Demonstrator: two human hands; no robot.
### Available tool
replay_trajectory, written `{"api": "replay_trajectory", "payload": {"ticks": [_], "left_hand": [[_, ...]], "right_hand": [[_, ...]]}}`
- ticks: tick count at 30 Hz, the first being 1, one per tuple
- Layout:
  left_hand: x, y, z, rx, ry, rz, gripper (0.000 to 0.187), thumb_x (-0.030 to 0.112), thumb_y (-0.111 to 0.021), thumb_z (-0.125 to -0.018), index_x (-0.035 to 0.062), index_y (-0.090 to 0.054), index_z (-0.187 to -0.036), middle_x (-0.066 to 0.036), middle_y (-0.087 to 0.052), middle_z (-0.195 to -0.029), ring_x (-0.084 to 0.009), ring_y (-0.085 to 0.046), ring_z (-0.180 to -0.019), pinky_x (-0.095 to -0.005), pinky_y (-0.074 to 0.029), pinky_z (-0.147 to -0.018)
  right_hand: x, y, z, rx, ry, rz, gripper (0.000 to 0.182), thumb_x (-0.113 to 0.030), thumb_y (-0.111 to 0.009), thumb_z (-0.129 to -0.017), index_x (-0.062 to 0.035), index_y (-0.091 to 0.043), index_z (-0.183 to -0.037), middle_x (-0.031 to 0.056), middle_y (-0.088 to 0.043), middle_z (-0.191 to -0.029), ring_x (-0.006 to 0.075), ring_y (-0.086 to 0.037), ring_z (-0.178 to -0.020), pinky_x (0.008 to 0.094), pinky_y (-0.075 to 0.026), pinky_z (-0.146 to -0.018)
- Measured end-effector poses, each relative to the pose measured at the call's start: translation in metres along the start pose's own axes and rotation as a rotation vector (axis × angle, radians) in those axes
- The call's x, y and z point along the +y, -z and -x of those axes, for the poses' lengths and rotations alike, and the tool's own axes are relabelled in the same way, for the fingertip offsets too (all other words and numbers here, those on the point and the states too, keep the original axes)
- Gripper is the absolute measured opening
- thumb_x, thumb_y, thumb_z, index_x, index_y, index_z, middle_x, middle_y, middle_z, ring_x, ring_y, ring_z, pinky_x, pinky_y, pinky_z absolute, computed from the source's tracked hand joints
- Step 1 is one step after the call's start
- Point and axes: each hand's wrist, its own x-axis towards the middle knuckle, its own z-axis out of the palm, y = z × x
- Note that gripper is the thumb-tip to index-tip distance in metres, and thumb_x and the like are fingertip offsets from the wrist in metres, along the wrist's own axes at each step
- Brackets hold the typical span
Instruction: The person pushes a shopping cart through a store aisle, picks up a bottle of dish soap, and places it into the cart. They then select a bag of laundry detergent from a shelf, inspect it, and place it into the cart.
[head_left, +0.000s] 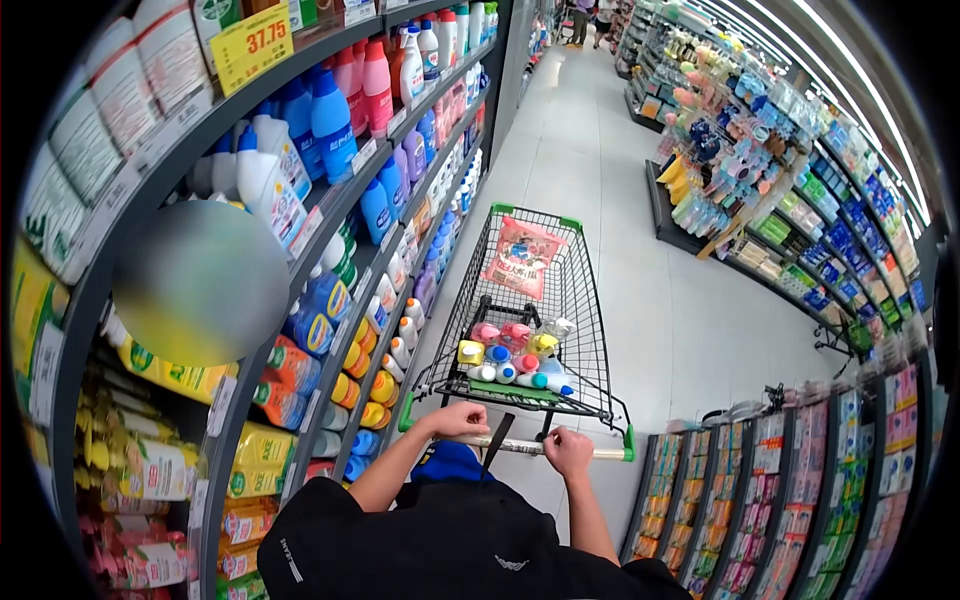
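Note:
Both of my hands are on the handlebar (520,447) of a black wire shopping cart (590,330) with green corner pieces. My left hand (460,419) is closed on the bar's left part. Toward its right end, my right hand (569,450) is wrapped round the same bar. Several bottles stand together at the near end of the cart, among them a yellow bottle (470,352) and a white bottle with a blue cap (505,372). A pink printed bag (524,256) lies toward the cart's far end. A dark strap (497,445) crosses the bar between my hands.
Close on the left runs a tall shelf of cleaning bottles, with blue bottles (331,125) and a yellow price sign (252,48). A grey tiled aisle (570,130) stretches ahead, with people far off. Stocked racks (780,180) stand on the right, and lower shelving (770,480) at near right.

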Motion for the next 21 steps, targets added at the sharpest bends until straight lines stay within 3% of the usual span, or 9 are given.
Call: {"api": "replay_trajectory", "payload": {"ticks": [2, 10, 18, 21], "left_hand": [[-0.01, 0.013, -0.021, -0.01, 0.0, 0.053, 0.024, 0.025, -0.071, -0.086, 0.0034, -0.062, -0.089, -0.002, -0.065, -0.081, -0.0095, -0.056, -0.074, -0.0266, -0.047, -0.068], [0.021, 0.067, -0.086, -0.032, -0.013, -0.007, 0.022, 0.018, -0.07, -0.083, 0.0039, -0.056, -0.074, -0.006, -0.069, -0.08, -0.0135, -0.062, -0.071, -0.0294, -0.05, -0.065], [0.018, 0.119, -0.147, 0.063, -0.049, -0.058, 0.021, 0.023, -0.07, -0.082, 0.003, -0.061, -0.081, -0.007, -0.067, -0.076, -0.0175, -0.063, -0.069, -0.032, -0.049, -0.064], [0.032, 0.137, -0.17, 0.083, 0.049, -0.051, 0.022, 0.023, -0.07, -0.082, 0.0032, -0.062, -0.083, -0.007, -0.066, -0.074, -0.0183, -0.062, -0.068, -0.0324, -0.049, -0.063]], "right_hand": [[0.006, -0.001, -0.027, -0.007, 0.005, -0.011, 0.01, -0.022, -0.065, -0.072, -0.0135, -0.065, -0.068, 0.0061, -0.062, -0.058, 0.0271, -0.062, -0.053, 0.039, -0.048, -0.051], [0.04, -0.015, -0.119, -0.143, -0.125, 0.033, 0.014, -0.029, -0.065, -0.075, -0.0153, -0.067, -0.071, 0.0044, -0.064, -0.059, 0.0255, -0.064, -0.056, 0.0398, -0.049, -0.052], [0.058, -0.031, -0.206, -0.175, -0.171, 0.065, 0.016, -0.028, -0.067, -0.076, -0.0133, -0.067, -0.07, 0.0052, -0.066, -0.061, 0.0279, -0.064, -0.056, 0.0398, -0.051, -0.055], [0.073, -0.037, -0.231, -0.15, -0.127, 0.06, 0.016, -0.028, -0.067, -0.075, -0.0132, -0.066, -0.069, 0.0056, -0.065, -0.06, 0.0278, -0.064, -0.055, 0.0393, -0.05, -0.054]]}}
